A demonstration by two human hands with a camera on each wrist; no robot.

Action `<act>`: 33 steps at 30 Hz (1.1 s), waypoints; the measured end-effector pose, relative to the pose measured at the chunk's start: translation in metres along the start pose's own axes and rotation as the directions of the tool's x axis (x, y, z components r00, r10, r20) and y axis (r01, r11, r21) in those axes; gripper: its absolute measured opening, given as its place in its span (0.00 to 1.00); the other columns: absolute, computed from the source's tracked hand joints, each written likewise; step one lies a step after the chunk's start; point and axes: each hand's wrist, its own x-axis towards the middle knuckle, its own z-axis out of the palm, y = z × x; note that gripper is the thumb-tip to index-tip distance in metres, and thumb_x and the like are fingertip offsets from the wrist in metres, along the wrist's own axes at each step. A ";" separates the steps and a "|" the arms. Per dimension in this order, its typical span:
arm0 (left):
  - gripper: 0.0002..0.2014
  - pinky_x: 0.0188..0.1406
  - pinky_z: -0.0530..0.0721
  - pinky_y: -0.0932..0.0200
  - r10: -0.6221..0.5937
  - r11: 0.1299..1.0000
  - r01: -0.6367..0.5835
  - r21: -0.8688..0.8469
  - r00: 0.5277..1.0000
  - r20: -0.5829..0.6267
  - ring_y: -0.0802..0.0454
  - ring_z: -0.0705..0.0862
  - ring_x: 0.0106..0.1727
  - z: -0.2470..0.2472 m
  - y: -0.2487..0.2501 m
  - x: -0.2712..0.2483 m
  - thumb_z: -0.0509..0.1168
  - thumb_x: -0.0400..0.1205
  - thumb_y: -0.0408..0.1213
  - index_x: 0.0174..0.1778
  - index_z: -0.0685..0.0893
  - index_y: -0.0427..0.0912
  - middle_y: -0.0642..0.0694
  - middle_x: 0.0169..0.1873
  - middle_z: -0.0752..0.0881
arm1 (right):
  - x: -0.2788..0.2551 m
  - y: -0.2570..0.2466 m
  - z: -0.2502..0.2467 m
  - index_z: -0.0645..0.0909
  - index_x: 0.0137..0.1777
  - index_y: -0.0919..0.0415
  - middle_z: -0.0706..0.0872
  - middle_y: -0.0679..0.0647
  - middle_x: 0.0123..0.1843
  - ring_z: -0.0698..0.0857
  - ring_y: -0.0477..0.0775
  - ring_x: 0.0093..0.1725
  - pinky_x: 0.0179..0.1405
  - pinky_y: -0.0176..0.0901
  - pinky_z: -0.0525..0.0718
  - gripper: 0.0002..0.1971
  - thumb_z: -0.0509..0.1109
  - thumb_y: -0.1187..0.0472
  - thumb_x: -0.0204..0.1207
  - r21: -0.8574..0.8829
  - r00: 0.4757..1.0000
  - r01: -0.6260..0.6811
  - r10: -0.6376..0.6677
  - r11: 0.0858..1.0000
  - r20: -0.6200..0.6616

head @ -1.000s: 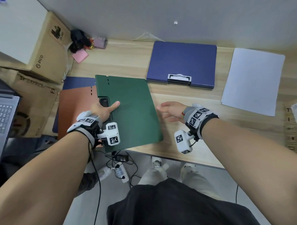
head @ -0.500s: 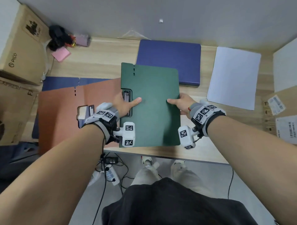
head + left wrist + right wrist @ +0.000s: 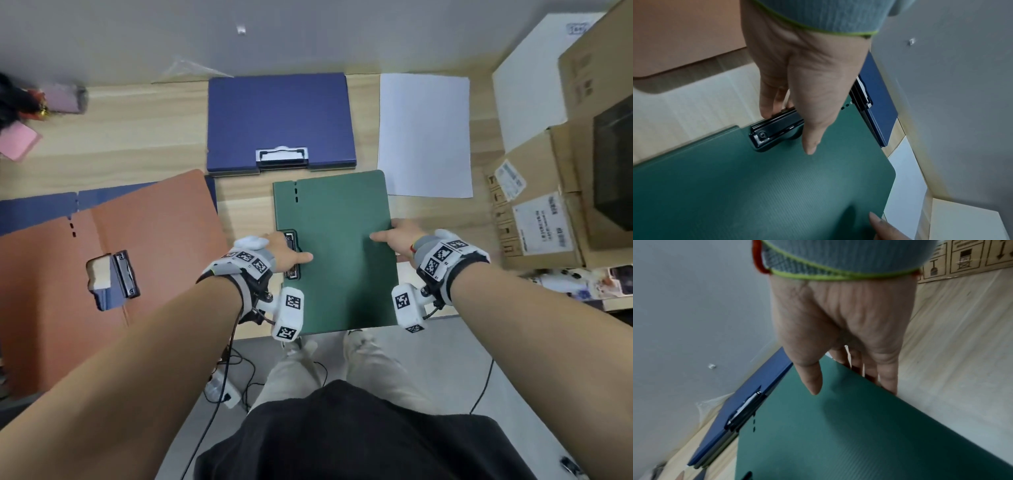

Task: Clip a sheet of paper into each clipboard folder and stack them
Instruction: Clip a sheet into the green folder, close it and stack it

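I have the closed dark green plastic clipboard folder (image 3: 337,253) held between both hands above the near edge of the pale wooden desk (image 3: 137,137), its long axis running away from me and its black metal clip (image 3: 291,255) on the left edge. My left hand (image 3: 281,251) grips it at the clip, thumb on top and fingers curled under; my right hand (image 3: 399,238) pinches the opposite edge likewise. Beyond it lie a closed navy blue clipboard folder (image 3: 279,116), a white paper sheet (image 3: 424,133) to the right, an opened orange folder (image 3: 102,260) to the left, and a grey wall (image 3: 308,31) behind.
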 end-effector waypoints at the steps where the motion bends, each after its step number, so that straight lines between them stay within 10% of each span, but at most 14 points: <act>1: 0.46 0.57 0.87 0.45 0.008 1.000 -0.008 0.017 1.000 0.003 0.42 0.88 0.51 -0.005 0.006 -0.012 0.67 0.54 0.78 0.56 0.85 0.45 0.45 0.50 0.89 | -0.001 -0.001 -0.003 0.82 0.66 0.57 0.89 0.53 0.61 0.87 0.58 0.59 0.65 0.56 0.84 0.20 0.74 0.55 0.75 -0.004 1.000 0.005 -0.005 1.000 0.002; 8: 0.38 0.77 0.72 0.52 0.087 0.981 -0.090 -0.170 0.996 -0.028 0.44 0.77 0.76 -0.043 0.032 -0.065 0.66 0.80 0.64 0.80 0.74 0.42 0.45 0.77 0.78 | -0.039 -0.047 -0.030 0.86 0.58 0.61 0.88 0.50 0.59 0.87 0.53 0.56 0.52 0.46 0.86 0.29 0.66 0.34 0.76 0.106 0.988 0.137 -0.144 0.985 0.058; 15: 0.38 0.55 0.90 0.48 0.103 0.785 -0.235 -0.573 0.962 -0.254 0.52 0.88 0.56 -0.114 0.060 -0.136 0.68 0.72 0.70 0.73 0.75 0.52 0.55 0.59 0.84 | -0.086 -0.115 0.010 0.91 0.47 0.54 0.91 0.46 0.57 0.87 0.56 0.59 0.62 0.50 0.84 0.23 0.57 0.43 0.86 0.204 0.824 0.318 -0.376 0.926 0.423; 19: 0.29 0.53 0.87 0.47 0.059 0.860 -0.283 -0.425 0.882 -0.468 0.40 0.88 0.51 -0.144 0.039 -0.140 0.64 0.78 0.43 0.78 0.70 0.49 0.45 0.50 0.89 | -0.064 -0.122 0.052 0.88 0.57 0.53 0.89 0.51 0.63 0.85 0.54 0.56 0.60 0.48 0.81 0.16 0.61 0.49 0.85 0.033 0.873 0.335 -0.323 0.942 0.366; 23: 0.34 0.57 0.75 0.49 -0.069 0.973 -0.098 -0.210 0.742 -0.667 0.37 0.80 0.63 -0.159 0.003 -0.124 0.61 0.82 0.29 0.84 0.61 0.52 0.34 0.68 0.78 | -0.030 -0.091 0.062 0.77 0.75 0.57 0.78 0.56 0.76 0.78 0.58 0.67 0.67 0.44 0.72 0.22 0.61 0.49 0.85 -0.551 0.947 0.306 -0.189 0.776 0.260; 30: 0.37 0.81 0.61 0.34 -0.041 0.956 0.223 0.189 0.743 -0.668 0.34 0.52 0.86 -0.104 -0.073 -0.061 0.70 0.78 0.30 0.84 0.65 0.43 0.35 0.86 0.50 | -0.015 -0.073 0.073 0.82 0.70 0.53 0.83 0.53 0.71 0.80 0.61 0.71 0.70 0.45 0.76 0.20 0.66 0.50 0.81 -0.587 0.982 0.189 -0.139 0.787 0.130; 33: 0.31 0.79 0.65 0.40 -0.072 0.931 0.237 0.278 0.866 -0.494 0.40 0.55 0.86 -0.090 -0.084 -0.048 0.70 0.76 0.34 0.77 0.71 0.48 0.43 0.86 0.54 | -0.017 -0.074 0.072 0.82 0.70 0.54 0.83 0.54 0.71 0.80 0.61 0.70 0.68 0.44 0.76 0.20 0.66 0.51 0.81 -0.589 0.985 0.169 -0.122 0.790 0.120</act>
